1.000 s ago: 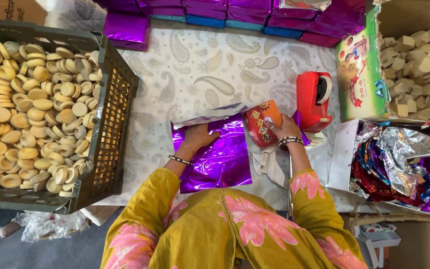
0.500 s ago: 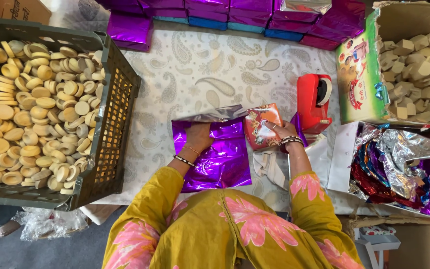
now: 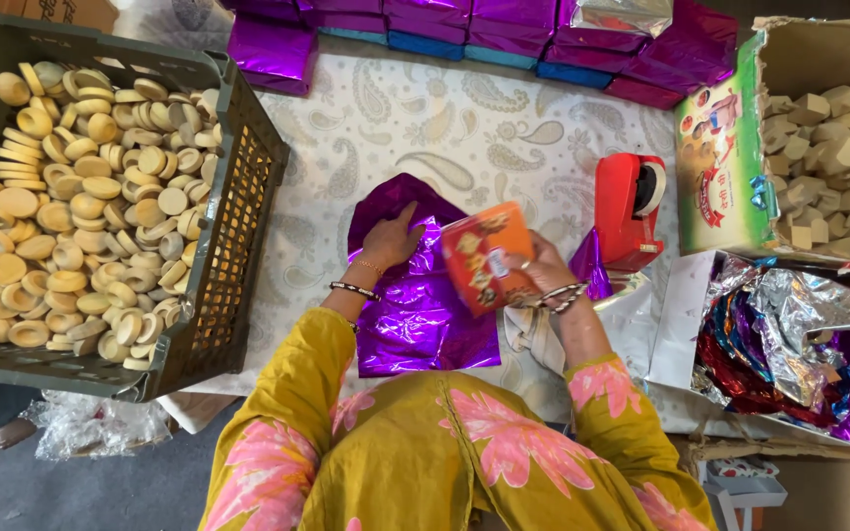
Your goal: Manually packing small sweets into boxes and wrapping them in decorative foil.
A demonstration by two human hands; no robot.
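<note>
A: What is the left hand point(image 3: 389, 239) doing?

B: It is lying flat, fingers spread apart, pressing on the purple foil sheet point(image 3: 415, 295) that is spread on the paisley cloth point(image 3: 464, 128). It is gripping nothing, just resting palm down near the sheet's upper edge.

A: And the right hand point(image 3: 540, 275)?

B: It is closed around an orange box point(image 3: 485, 258), holding it tilted just above the right edge of the foil. The box is sitting at about three o'clock from the left hand, close beside it but not touching it.

A: What is lying around them?

B: At about two o'clock from the right hand a red tape dispenser point(image 3: 630, 209) is standing on the cloth, near the box. At nine o'clock from the left hand a dark plastic crate point(image 3: 243, 187) is holding a heap of pale round discs point(image 3: 81, 197). At twelve o'clock a row of purple wrapped packages point(image 3: 464, 20) is running along the far edge. At three o'clock an open carton point(image 3: 720, 167) is holding pale cubes point(image 3: 838, 147), and below it, at about four o'clock, crumpled foil sheets point(image 3: 789, 344) in several colours are piling up.
</note>
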